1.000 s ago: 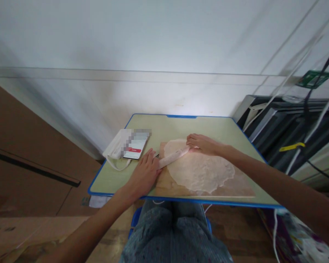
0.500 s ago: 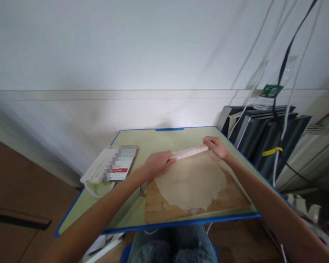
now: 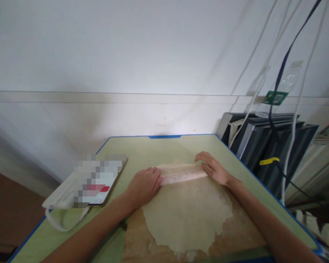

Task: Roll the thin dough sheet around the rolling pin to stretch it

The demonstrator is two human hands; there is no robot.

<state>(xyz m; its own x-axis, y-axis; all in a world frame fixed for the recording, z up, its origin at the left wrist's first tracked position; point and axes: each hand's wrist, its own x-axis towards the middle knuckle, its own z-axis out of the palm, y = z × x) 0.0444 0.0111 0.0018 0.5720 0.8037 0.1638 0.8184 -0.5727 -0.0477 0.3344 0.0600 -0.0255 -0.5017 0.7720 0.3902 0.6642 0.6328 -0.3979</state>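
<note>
A pale, flour-dusted rolling pin (image 3: 182,178) lies crosswise on a wide, thin sheet of dough (image 3: 188,212). My left hand (image 3: 145,185) is closed over the pin's left end, with the fingers curled down. At the right end my right hand (image 3: 215,170) holds the pin more loosely. Its fingers reach forward past the pin, and the thumb sits close to it. Both ends of the pin are hidden by the hands. A strip of dough shows beyond the pin. Under the dough is a wooden board (image 3: 139,237), bare at its near corners.
The light green table (image 3: 131,146) has a blue edge and stands against a white wall. At left lie a tablet-like device (image 3: 100,197) and a white strap (image 3: 63,228). Dark folders (image 3: 265,146), a plastic bottle (image 3: 276,96) and hanging cables (image 3: 293,135) are at right.
The rolling pin and both hands have come back from the dough's far edge, and dough now shows beyond the pin. My right fingers have straightened somewhat. The view has shifted closer.
</note>
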